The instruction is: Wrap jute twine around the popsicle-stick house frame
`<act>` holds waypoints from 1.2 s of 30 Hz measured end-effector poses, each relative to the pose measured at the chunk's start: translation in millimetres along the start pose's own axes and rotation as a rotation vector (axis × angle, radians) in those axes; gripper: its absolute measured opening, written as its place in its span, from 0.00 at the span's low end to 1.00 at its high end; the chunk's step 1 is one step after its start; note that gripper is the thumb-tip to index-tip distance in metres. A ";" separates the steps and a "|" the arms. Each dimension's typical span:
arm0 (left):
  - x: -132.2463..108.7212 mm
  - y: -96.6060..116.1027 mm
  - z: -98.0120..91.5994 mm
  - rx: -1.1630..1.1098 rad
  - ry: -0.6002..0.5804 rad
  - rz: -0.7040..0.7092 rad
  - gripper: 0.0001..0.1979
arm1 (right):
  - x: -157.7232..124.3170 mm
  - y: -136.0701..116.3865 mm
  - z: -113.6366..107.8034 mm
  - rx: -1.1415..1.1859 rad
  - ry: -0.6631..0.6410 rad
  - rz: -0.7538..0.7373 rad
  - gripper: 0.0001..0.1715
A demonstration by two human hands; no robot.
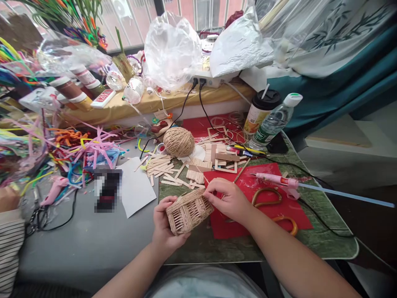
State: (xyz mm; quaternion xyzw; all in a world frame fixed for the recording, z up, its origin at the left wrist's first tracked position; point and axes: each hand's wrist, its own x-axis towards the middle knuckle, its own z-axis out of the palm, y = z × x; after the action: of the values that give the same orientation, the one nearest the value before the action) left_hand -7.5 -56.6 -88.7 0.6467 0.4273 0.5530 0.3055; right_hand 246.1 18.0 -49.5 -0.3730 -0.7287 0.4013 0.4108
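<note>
My left hand (pixel 166 227) grips a small woven basket (pixel 190 211) by its left end, with the fingers behind and the thumb below. The basket is tan twine wound over pale thin sticks, and it is tilted toward me. At its upper right corner, my right hand (pixel 229 198) is closed in a pinch on a strand of twine (pixel 206 179). Beyond both hands rests a large ball of twine (pixel 179 141). Loose craft sticks (pixel 159 165) and a banded bundle of sticks (pixel 199 170) lie in front of it.
Red paper (pixel 242 182) carries gold-handled scissors (pixel 267 198) and a pink glue gun (pixel 279 180) with a long glue stick. A water bottle (pixel 274 124) and lidded cup (pixel 259 109) stand back right. Pipe cleaners (pixel 99 147) crowd the left, near another person's sleeve (pixel 11 248).
</note>
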 end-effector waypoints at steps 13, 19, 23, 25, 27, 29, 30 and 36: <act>25.9 76.8 -30.4 0.490 -0.393 -0.235 0.55 | -4.5 -14.1 29.4 0.079 0.083 -0.004 0.06; 47.9 83.3 -4.1 0.632 -0.494 -0.189 0.48 | -5.9 -13.9 31.2 0.119 0.078 -0.042 0.03; 45.4 76.9 -11.0 0.566 -0.473 -0.156 0.37 | -7.4 -16.2 32.4 0.147 0.051 -0.029 0.03; 44.1 76.5 -14.7 0.523 -0.447 -0.131 0.34 | -6.8 -21.2 32.5 0.160 0.066 -0.044 0.04; 43.5 75.8 -16.3 0.477 -0.421 -0.095 0.34 | -5.0 -29.0 31.9 0.165 0.096 -0.076 0.05; 43.0 71.6 -16.5 0.407 -0.395 -0.043 0.35 | -2.2 -38.3 31.0 0.146 0.126 -0.114 0.06; 42.6 67.3 -16.4 0.361 -0.379 -0.017 0.35 | -0.7 -42.9 31.1 0.122 0.133 -0.124 0.06; 32.1 20.8 -24.4 0.120 -0.330 0.021 0.37 | 5.3 -54.8 44.8 -0.057 0.085 -0.125 0.07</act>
State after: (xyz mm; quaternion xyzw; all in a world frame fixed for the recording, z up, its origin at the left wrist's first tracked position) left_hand -26.1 -39.2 -51.1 0.7502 0.3967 0.4162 0.3265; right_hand 192.1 -11.7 -14.3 -0.3549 -0.7437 0.3377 0.4550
